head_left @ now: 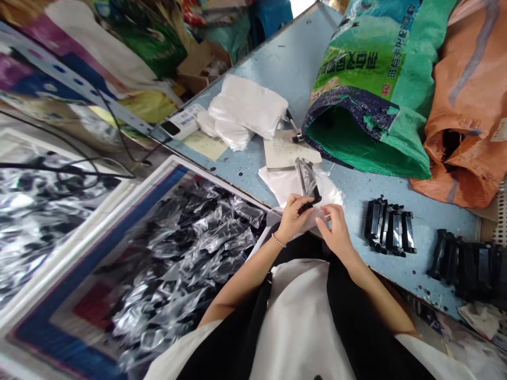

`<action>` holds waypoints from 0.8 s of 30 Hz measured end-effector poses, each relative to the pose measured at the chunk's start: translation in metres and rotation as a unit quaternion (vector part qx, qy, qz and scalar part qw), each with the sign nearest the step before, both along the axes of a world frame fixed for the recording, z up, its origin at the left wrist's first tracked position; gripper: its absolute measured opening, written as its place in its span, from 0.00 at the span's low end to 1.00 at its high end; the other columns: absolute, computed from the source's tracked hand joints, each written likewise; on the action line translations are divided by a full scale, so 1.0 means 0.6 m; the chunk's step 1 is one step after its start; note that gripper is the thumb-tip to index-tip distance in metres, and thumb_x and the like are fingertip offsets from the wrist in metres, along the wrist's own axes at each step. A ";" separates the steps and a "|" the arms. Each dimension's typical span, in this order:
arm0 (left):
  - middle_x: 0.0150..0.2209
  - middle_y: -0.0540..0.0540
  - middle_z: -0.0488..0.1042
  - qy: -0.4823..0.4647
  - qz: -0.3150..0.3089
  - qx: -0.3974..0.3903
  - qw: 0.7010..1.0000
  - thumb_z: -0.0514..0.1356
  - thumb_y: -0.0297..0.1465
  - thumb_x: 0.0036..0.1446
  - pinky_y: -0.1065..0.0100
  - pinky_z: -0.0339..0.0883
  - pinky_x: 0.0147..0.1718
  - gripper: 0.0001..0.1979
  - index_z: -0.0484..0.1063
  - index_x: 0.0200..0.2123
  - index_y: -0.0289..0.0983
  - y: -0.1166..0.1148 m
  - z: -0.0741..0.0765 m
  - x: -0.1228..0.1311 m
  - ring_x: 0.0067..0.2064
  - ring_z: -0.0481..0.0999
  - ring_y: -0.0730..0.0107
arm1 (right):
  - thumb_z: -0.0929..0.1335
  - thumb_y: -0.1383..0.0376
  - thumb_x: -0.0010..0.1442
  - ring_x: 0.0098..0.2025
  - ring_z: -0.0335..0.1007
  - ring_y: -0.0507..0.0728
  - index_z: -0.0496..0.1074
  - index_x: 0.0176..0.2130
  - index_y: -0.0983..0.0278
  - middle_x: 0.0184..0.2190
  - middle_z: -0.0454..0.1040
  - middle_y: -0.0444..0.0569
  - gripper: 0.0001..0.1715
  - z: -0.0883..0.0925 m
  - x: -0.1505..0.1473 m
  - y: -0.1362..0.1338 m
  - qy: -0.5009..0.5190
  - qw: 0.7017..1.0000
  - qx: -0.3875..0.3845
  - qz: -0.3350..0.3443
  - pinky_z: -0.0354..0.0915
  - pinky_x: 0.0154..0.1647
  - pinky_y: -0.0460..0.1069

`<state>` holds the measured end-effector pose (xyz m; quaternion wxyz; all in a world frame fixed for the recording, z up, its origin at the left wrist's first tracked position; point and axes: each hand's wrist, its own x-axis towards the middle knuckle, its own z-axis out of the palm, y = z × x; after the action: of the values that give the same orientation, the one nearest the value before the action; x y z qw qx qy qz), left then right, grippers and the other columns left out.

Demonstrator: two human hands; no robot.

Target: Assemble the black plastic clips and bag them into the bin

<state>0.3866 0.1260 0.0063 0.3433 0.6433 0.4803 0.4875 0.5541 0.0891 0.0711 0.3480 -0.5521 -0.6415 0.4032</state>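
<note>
At the table's front edge, my left hand (293, 217) is closed around a small black plastic part (307, 182) with a glossy flat face. Clear film is around or against this part. My right hand (336, 228) pinches a clear plastic bag (311, 219) just to the right; how far the part sits inside the bag I cannot tell. Under and behind both hands lies a spread of thin clear bags (273, 182). To the right stands a row of several similar black parts (390, 226), unbagged.
A white-rimmed bin (174, 161) at left holds many bagged black parts (190, 248). Stacked bags (247, 108) and a small board (281, 150) lie on the blue table (293, 63). A green sack (368, 137), an orange sack (463, 105) and more black parts (475, 264) occupy the right.
</note>
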 end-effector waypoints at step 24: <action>0.20 0.55 0.69 -0.030 0.381 -0.276 0.882 0.74 0.42 0.43 0.78 0.54 0.18 0.19 0.78 0.34 0.36 -0.215 0.095 -0.504 0.21 0.62 0.79 | 0.73 0.51 0.60 0.48 0.78 0.61 0.82 0.45 0.61 0.46 0.81 0.52 0.19 -0.053 0.004 -0.078 0.162 0.929 -0.280 0.180 0.71 0.56 0.58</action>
<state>0.0842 -0.0028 0.0630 0.3087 0.2746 0.7929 0.4478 0.5563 0.0420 0.0395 0.1999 -0.4294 -0.5261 0.7063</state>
